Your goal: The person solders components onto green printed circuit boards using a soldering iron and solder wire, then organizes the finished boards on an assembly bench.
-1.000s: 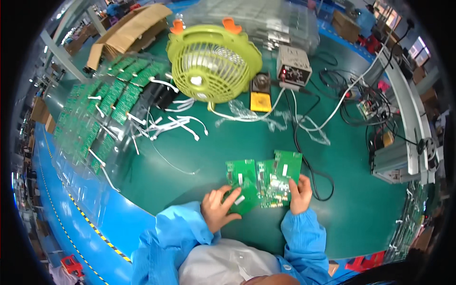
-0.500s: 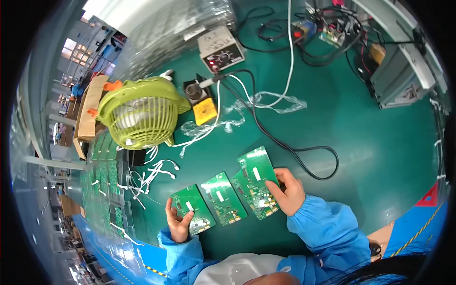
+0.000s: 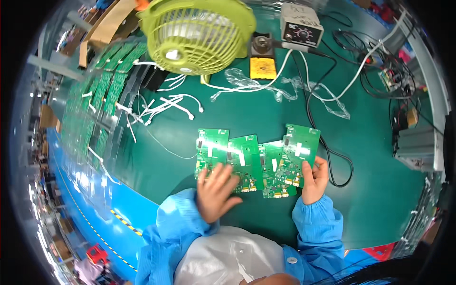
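Observation:
Four green circuit boards lie or are held in a row before me on the green bench. My left hand [image 3: 217, 191] has its fingers spread over the lower parts of the leftmost circuit board [image 3: 213, 145] and the second circuit board [image 3: 245, 159]. It grips neither, and whether the fingertips touch them is unclear. My right hand [image 3: 315, 181] pinches the lower right edge of the rightmost circuit board [image 3: 303, 142], thumb on top. That board is tilted and overlaps the third circuit board [image 3: 268, 156], hiding part of it.
Beyond the boards are white cables [image 3: 166, 105], a green fan [image 3: 194, 40], a yellow sponge [image 3: 262, 68] in a soldering iron stand [image 3: 261, 43], and a soldering station [image 3: 302, 29]. Clear plastic wrap [image 3: 249, 81] and a black cord [image 3: 343, 159] lie nearby. Panels of boards [image 3: 105, 90] stand at left.
My left hand has let go of the leftmost board and spread its fingers. My right hand still holds its board, now shifted to reveal another underneath. The view has turned.

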A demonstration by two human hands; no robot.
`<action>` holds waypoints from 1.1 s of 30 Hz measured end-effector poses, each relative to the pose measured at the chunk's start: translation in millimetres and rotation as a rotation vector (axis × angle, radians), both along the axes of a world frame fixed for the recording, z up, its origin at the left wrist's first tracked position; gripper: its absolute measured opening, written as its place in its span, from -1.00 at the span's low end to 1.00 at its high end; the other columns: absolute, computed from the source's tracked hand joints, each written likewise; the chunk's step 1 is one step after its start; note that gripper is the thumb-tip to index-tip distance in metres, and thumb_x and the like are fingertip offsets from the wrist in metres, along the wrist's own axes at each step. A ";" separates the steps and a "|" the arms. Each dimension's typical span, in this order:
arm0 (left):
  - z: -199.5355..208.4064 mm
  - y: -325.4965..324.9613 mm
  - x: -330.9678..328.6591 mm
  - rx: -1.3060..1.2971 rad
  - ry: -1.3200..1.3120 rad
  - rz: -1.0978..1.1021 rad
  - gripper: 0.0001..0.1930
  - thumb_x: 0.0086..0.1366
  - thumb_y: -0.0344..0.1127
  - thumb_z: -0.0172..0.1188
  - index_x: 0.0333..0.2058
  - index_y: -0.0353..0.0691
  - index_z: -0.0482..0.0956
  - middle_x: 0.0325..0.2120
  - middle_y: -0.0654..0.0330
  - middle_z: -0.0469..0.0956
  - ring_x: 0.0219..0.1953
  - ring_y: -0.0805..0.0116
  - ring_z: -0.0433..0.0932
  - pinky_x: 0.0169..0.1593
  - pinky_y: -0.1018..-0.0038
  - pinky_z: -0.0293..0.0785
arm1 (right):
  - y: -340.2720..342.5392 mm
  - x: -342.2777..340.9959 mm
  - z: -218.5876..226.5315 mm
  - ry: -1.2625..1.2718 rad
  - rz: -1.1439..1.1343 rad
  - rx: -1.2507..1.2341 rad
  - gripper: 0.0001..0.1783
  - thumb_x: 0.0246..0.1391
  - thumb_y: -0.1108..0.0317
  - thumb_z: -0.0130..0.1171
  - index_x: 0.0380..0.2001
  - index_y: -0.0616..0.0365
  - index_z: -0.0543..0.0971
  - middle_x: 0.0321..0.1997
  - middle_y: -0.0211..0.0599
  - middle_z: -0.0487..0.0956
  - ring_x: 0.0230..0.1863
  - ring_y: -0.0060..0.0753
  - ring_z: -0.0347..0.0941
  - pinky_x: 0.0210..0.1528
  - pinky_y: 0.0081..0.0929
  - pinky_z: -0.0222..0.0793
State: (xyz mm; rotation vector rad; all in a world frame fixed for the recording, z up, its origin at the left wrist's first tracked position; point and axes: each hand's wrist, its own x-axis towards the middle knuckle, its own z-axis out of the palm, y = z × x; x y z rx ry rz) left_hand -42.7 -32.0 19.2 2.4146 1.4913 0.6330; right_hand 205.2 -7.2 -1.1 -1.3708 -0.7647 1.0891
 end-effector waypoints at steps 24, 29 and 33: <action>-22.6 -1.2 36.7 0.059 -0.166 -0.266 -0.61 0.08 -0.28 0.18 -0.07 -0.20 0.48 0.08 0.12 0.37 0.15 0.22 0.33 0.20 0.23 0.16 | -7.8 51.7 7.2 -0.218 0.081 -0.092 -0.90 0.05 0.49 0.08 -0.41 0.19 0.35 -0.54 -0.34 0.49 -0.59 -0.66 0.28 -0.50 -0.74 0.19; -13.6 13.6 11.8 0.089 -0.105 -0.158 -0.48 0.02 -0.14 0.23 -0.01 -0.17 0.45 0.06 0.07 0.39 0.16 0.16 0.32 0.20 0.08 0.06 | -9.0 39.2 13.5 -0.419 0.207 -0.315 -0.76 -0.02 0.44 0.20 -0.59 0.16 0.33 -0.63 -0.38 0.44 -0.70 -0.64 0.25 -0.66 -0.71 0.17; -14.6 25.8 -34.0 0.018 -0.019 0.056 -0.40 0.06 0.00 0.20 0.01 -0.25 0.43 0.06 0.08 0.40 0.16 0.13 0.32 0.21 0.09 0.04 | -7.8 37.9 18.6 -0.543 0.284 -0.372 -0.71 -0.03 0.39 0.24 -0.64 0.16 0.32 -0.71 -0.40 0.40 -0.78 -0.62 0.20 -0.74 -0.67 0.12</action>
